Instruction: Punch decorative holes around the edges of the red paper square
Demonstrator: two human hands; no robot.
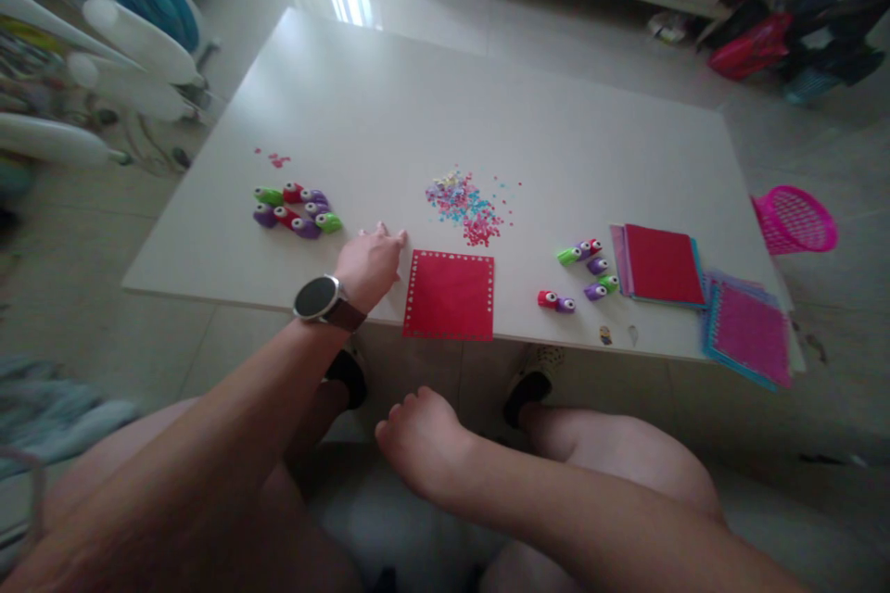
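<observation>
My left hand [372, 264], with a watch on its wrist, rests on the white table [556, 139] with its fingers spread, holding nothing. Just right of it lies a red paper square [449, 296] with small holes along three edges, its lower edge at the table's front. Below the table edge, above my lap, my right hand [421, 440] is curled closed; its inside is hidden. Left of my left hand stands a group of small green, red and purple paper punches [296, 210] with white eye-like tops. Beyond the red square is a heap of coloured paper confetti [463, 204].
More small punches [588, 269] stand right of the red square, beside a stack of coloured paper [664, 264]. Hole-edged pink and blue sheets [751, 334] overhang the front right edge. A pink basket [799, 220] is beyond the right side. Pink bits [278, 160] lie far left.
</observation>
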